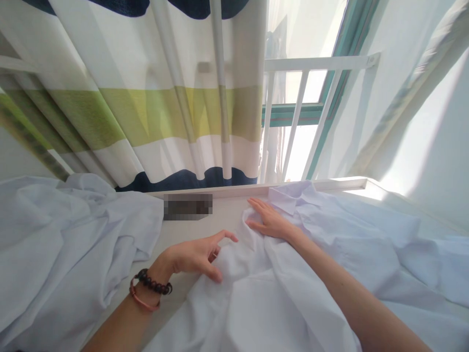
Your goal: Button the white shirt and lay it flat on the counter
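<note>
A white garment (256, 303) lies rumpled in front of me, its near part running out of the bottom of the view. My left hand (198, 254) is at its left side, with thumb and forefinger apart and the other fingers curled; no cloth shows between them. Dark beads and a copper-coloured bangle circle that wrist. My right hand (269, 221) rests on the garment's far end, fingers stretched out and thumb apart. Just beyond and to the right is a second white garment (359, 239), with what looks like a collar near my right fingers.
More white cloth (73, 244) is heaped on the left of the white surface (176, 232). A blurred-out dark object (187, 205) sits by the back edge. Behind hang a striped curtain (164, 112) and a white railing (318, 63) before a green-framed window.
</note>
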{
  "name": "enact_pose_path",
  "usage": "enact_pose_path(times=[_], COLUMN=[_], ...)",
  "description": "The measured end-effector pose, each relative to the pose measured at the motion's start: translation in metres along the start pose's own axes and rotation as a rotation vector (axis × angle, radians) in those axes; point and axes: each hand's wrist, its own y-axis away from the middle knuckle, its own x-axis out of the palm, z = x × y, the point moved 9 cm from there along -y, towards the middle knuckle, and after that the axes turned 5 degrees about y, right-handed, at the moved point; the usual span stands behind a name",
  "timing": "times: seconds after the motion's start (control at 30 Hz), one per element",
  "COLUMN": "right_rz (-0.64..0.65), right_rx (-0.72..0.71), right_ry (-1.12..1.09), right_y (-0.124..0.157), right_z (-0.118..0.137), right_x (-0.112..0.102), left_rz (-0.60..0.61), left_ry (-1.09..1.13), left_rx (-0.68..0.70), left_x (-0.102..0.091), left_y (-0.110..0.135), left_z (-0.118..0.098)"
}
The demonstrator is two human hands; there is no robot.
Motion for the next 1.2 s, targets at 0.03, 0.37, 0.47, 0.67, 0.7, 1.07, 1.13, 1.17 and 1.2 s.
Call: enact_pose_path(times=[0.03,0.37,0.47,0.67,0.7,1.07,1.13,1.17,1.2], right_rz=[0.013,0.008,0.003,0.118,0.126,-0.001,-0.057,-0.095,-0.138], right_rx=[-0.015,0.032,0.075,0.113,0.118,0.106,0.13,0.149,0.172], right_ry=[-0.002,-0.038,-0.081,-0.108,-0.098,-0.101,-0.106,-0.109,-0.113], right_y=[0.004,0.038,0.042,0.041,0.038,-0.032,-0.028,-0.025,-0.022], right_z=[0.001,-0.034,-0.054,-0.071,-0.069,-0.015,-0.021,-0.026,-0.032], right_x=[-0.001,-0.013,-0.016,-0.021,-0.024,-0.024,-0.024,-0.027,-0.032], left_rz=[-0.044,-0.47,-0.33,-0.136,-0.159,-0.259,-0.232,-0.252,-0.295], left_ry=[-0.047,-0.292,-0.159,-0.282,-0.323,-0.178,-0.227,-0.233,-0.224], left_rx=[0.025,0.007,-0.132,-0.267,-0.226,-0.092,-0.097,-0.095,-0.09], left_x=[-0.008,-0.07,-0.051,-0.017,-0.018,-0.044,-0.044,-0.048,-0.055], left_y=[0.006,0.044,0.045,0.06,0.06,0.062,0.067,0.071,0.075], left_z=[-0.004,-0.004,0.025,0.041,0.033,0.005,0.007,0.007,0.005])
